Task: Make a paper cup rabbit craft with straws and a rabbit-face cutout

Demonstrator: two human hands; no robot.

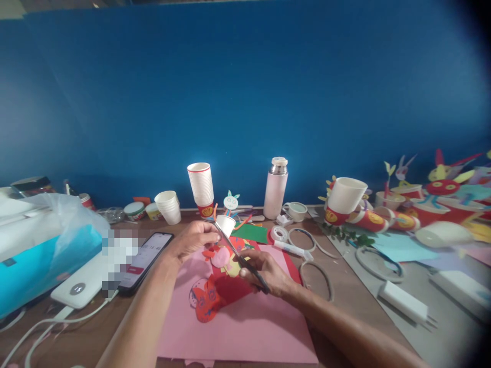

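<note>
Above the pink card [238, 332], the left hand's [194, 240] fingers [210, 232] curl together, pinching a small white paper cup [225, 225] that tilts just beyond them. The right hand's [264, 273] fingers [249, 271] wrap around dark scissors [242, 261], whose blades reach up beside the cup. The cup should weigh almost nothing and dent easily, so a light hold near its rim looks safest. Red and yellow cut paper shapes [207, 301] lie beneath on the card, which rests on the wooden surface [88, 337] near a phone [146, 260].
</note>
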